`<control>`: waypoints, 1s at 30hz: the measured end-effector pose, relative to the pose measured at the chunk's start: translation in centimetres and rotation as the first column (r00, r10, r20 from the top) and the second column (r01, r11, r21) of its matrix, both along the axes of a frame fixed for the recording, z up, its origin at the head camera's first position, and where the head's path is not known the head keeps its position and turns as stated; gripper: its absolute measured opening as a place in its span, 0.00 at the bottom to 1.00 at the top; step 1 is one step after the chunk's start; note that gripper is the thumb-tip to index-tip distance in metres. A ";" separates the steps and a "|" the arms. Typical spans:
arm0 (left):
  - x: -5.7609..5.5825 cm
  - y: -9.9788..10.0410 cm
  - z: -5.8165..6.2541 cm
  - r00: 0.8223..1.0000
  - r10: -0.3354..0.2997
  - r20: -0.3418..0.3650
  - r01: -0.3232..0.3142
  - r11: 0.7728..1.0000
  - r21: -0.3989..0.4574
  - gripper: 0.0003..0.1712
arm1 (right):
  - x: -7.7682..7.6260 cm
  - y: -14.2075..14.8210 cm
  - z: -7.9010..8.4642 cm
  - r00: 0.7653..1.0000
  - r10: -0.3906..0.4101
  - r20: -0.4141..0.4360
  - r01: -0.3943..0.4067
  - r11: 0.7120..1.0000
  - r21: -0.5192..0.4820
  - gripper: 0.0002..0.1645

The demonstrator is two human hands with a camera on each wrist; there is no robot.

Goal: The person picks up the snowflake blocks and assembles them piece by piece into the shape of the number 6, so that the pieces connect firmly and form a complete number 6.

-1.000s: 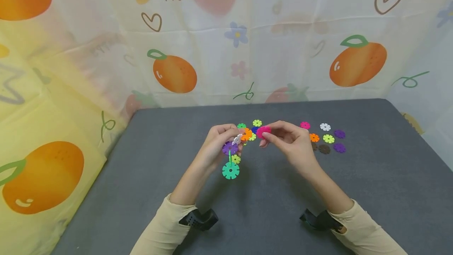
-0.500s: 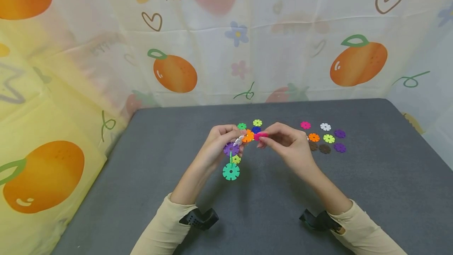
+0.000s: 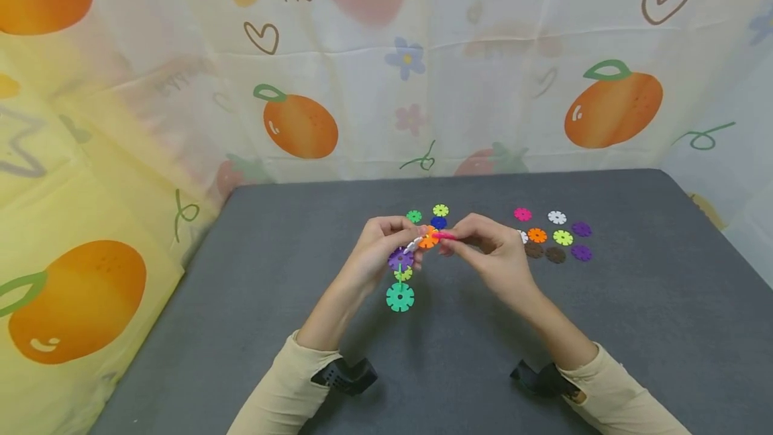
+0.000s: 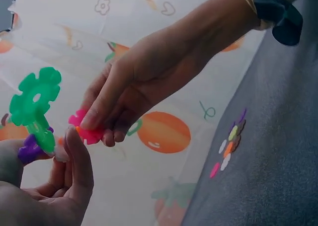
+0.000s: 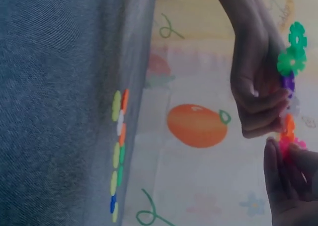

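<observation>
A chain of notched snowflake discs hangs from my left hand, whose thumb and fingers pinch it near the white disc. The chain has a teal disc at the bottom, a yellow-green one, a purple disc, and an orange disc at its right end. My right hand pinches a pink disc, seen nearly edge-on in the head view, against the orange disc's right edge. Fingertips partly cover the joint, so how deep the notches sit cannot be told.
Loose discs lie on the grey table. Several sit to the right, among them a white disc, a purple disc and a brown disc. Behind the hands lie a green disc and a blue disc. A printed curtain hangs behind.
My right hand has brought the pink disc leftward to the orange disc and turned it from face-on to nearly edge-on. My left hand and the chain have shifted slightly right and down.
</observation>
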State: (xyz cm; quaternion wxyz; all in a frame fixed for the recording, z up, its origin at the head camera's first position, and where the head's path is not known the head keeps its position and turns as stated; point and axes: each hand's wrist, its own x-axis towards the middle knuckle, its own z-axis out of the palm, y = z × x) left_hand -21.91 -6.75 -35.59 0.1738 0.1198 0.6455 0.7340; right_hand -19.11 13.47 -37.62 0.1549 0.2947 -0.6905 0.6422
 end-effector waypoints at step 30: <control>-0.9 0.1 -1.2 0.994 0.094 0.051 -0.092 0.995 -0.027 0.11 | -0.8 -0.3 -1.3 0.988 -0.115 -0.102 0.129 0.981 0.147 0.17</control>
